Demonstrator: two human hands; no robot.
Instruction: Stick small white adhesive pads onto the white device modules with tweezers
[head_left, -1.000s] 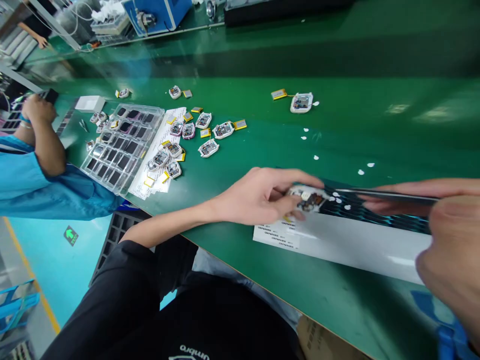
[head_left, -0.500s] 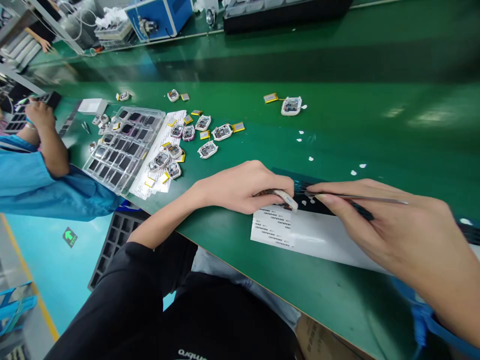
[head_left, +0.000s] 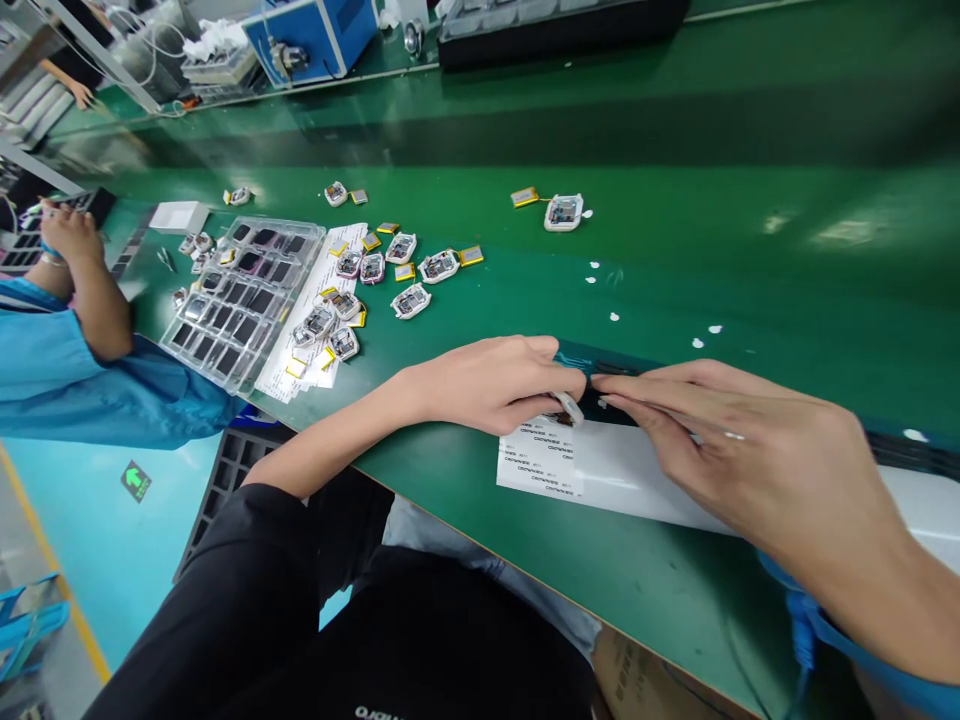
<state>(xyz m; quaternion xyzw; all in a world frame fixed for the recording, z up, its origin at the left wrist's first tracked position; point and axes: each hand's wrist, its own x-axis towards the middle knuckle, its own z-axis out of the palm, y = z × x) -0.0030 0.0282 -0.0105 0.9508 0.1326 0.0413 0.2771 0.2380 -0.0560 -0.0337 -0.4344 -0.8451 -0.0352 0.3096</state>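
Observation:
My left hand [head_left: 499, 385] is closed round a small white device casing [head_left: 570, 408], holding it on edge; most of it is hidden by my fingers. Close beside it, my right hand [head_left: 739, 440] pinches metal tweezers [head_left: 733, 435], of which only a short glint shows between the fingers. Its fingertips nearly meet the casing. Beneath both hands lie a printed white sheet [head_left: 536, 465] and a dark strip [head_left: 619, 410] with small white bits on it.
Several opened white casings with yellow-edged batteries [head_left: 471, 256] lie left of centre, partly on printed paper. A clear compartment tray [head_left: 244, 300] holds dark screens. One casing [head_left: 563, 212] lies farther back. A co-worker's hand [head_left: 71, 230] is at far left; a blue box [head_left: 311, 40] stands behind.
The tweezers have turned in my right hand, so their long shaft no longer shows across the fingers. My right fingertips have moved slightly left, closer to the casing. The view has shifted a little.

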